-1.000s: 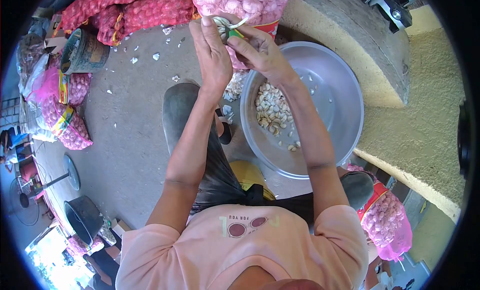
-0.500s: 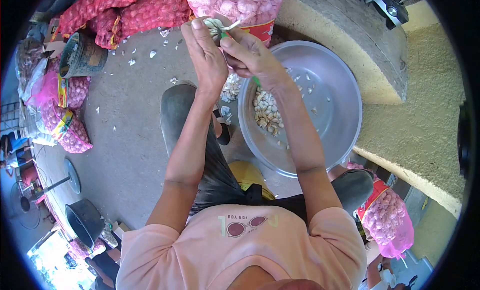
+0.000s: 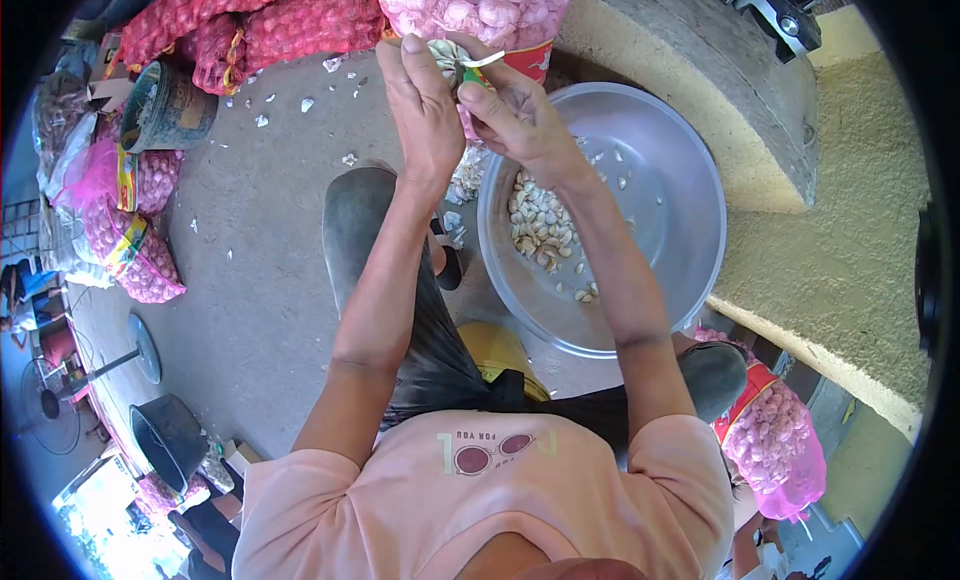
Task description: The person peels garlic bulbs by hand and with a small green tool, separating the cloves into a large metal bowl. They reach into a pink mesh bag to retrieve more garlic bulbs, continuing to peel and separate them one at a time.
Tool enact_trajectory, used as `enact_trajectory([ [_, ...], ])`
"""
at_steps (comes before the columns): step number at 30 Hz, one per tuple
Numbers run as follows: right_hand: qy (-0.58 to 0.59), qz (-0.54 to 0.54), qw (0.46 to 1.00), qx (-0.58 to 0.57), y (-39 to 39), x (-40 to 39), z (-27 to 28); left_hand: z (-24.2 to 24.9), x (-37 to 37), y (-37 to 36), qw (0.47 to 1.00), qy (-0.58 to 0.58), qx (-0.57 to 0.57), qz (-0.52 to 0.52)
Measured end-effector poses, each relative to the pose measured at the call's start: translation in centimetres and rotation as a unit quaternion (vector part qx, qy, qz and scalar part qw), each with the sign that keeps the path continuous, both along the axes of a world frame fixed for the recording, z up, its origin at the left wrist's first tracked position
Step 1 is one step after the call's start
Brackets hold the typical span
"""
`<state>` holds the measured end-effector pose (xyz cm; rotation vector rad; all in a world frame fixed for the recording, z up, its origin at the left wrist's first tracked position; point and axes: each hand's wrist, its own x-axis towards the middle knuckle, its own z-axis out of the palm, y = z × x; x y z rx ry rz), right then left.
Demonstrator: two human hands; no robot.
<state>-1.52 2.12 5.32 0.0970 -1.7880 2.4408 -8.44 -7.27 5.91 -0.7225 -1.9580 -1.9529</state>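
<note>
The garlic bulb (image 3: 447, 52) sits at the upper middle of the frame, pinched between both hands and mostly covered by them, so only its pale papery top and a curl of stalk show. The left hand (image 3: 425, 110) wraps it from the left, fingers closed around it in a firm grip. The right hand (image 3: 520, 115) presses in from the right, its grip closed on a small green-handled tool (image 3: 470, 77); the blade is hidden against the bulb and cannot be made out.

Just below and right of the hands, a wide metal basin (image 3: 660, 230) rests on the concrete floor (image 3: 270, 260). Inside it, a heap of peeled cloves (image 3: 540, 220) lies toward the left wall, with a few loose ones scattered across the bottom; the right forearm crosses over the basin's left rim and hides part of it. A small pile of skins (image 3: 465, 175) lies between the basin and the person's knee.

Behind the hands, a pink net sack of garlic (image 3: 480, 5) is cut off by the top edge. Red net sacks (image 3: 300, 20) lie at the upper left, beside a dark bucket (image 3: 165, 105) whose contents are unclear. Another pink sack (image 3: 775, 450) sits at the lower right, partly hidden by a knee.
</note>
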Motion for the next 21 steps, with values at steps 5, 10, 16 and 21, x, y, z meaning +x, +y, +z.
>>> enact_trajectory([
  [5,0.014,-0.059,0.990,-0.128,-2.5,0.2,0.5,-0.6,0.0,-0.3,1.000,0.020,0.003,0.012],
  [10,0.018,-0.003,0.995,-0.100,-1.4,0.0,0.4,-0.6,-0.4,-0.8,0.999,0.037,-0.001,0.009],
  [16,-0.021,0.050,0.997,0.053,2.3,0.0,-0.1,-0.8,-1.6,-1.5,0.926,-0.295,0.014,-0.235],
  [21,-0.042,0.021,0.998,-0.031,0.8,0.3,-0.4,-1.1,-1.1,-0.7,0.994,-0.085,-0.046,-0.056],
])
